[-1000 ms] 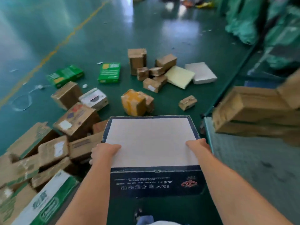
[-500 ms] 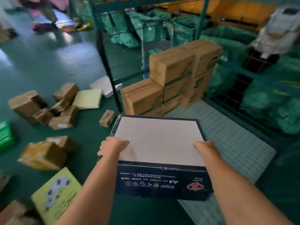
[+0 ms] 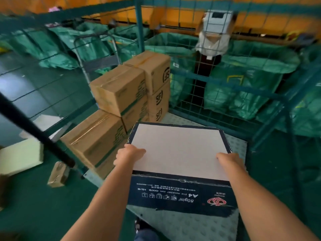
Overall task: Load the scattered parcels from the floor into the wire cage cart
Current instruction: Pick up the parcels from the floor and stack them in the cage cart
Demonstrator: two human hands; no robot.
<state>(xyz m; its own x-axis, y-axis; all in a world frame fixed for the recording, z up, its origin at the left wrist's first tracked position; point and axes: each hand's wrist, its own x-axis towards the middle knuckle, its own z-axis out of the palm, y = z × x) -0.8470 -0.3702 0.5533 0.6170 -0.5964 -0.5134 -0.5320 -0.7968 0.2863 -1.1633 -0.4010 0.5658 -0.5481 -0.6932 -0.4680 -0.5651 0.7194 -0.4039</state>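
Above the studded floor of the wire cage cart [image 3: 199,228], a dark blue paper box [image 3: 178,153] was held up by both hands. Left hand [image 3: 128,154] and right hand [image 3: 229,160] gripped its opposite edges, fingers curled over them. Brown cartons [image 3: 118,94] stood stacked at the cart's far left.

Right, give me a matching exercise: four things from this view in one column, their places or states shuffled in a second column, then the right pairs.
Things
1. dark A4 paper box
2. brown cartons
3. small taped parcel
4. green sacks

Places or states
A. lying on the green floor outside the cart
B. behind the cart's wire mesh
C. held at both sides by left hand and right hand
D. stacked on the cart platform

Pairs: 1-C, 2-D, 3-A, 4-B
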